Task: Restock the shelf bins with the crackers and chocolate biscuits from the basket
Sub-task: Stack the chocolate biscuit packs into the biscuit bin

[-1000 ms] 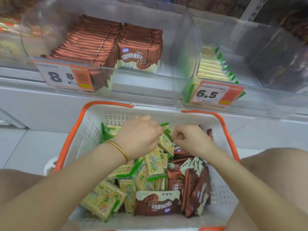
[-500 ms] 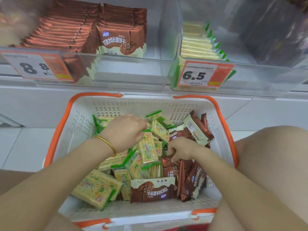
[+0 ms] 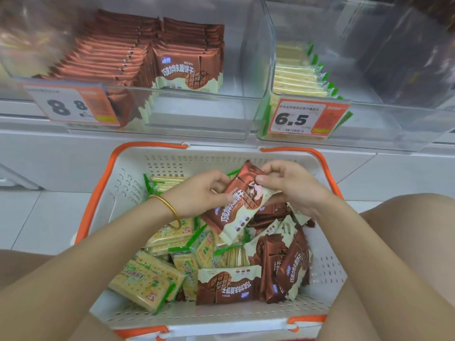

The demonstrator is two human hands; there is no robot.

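- Gold bangle [image 3: 170,209] at the wrist, the left hand [image 3: 197,193] grips the left edge of a brown-and-cream foil chocolate biscuit packet [image 3: 237,205].
- Both hands were in the heap half a second ago; the packet now rides clear.
- Right hand [image 3: 293,188] pinches its top corner.
- Below the hands, yellow cracker packets [image 3: 145,281] fill the white perforated plastic basket [image 3: 123,183].
- Above the hands, the clear plastic bin of chocolate biscuits [image 3: 197,112] looks the next stop.

Orange price tag [image 3: 307,118], gold bangle [image 3: 172,209].

brown-and-cream biscuit packet [image 3: 236,207], white basket [image 3: 221,158] with orange rim
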